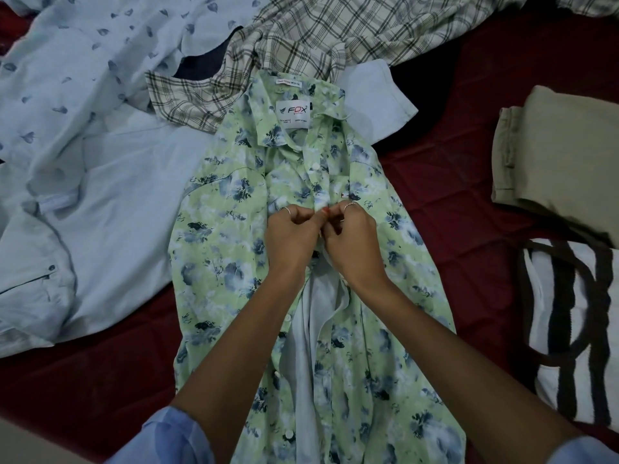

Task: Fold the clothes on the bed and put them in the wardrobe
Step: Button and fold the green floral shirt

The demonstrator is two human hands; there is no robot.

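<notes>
Maroon bed (pixel 452 169) is showing bare cover right of the green floral shirt (pixel 234 262), which is lying flat, collar away, front partly unbuttoned. Left hand (pixel 291 236) and right hand (pixel 355 239) are both pinching its placket mid-chest. Pale blue shirts (pixel 117 202) are crowding its left edge; plaid shirt (pixel 301 38) beyond its collar; folded khaki trousers (pixel 556 159) lying well right.

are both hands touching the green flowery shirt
Touching. The head view shows the left hand and right hand pinching the front edges of the green shirt together at a button, fingers curled onto the cloth.
</notes>
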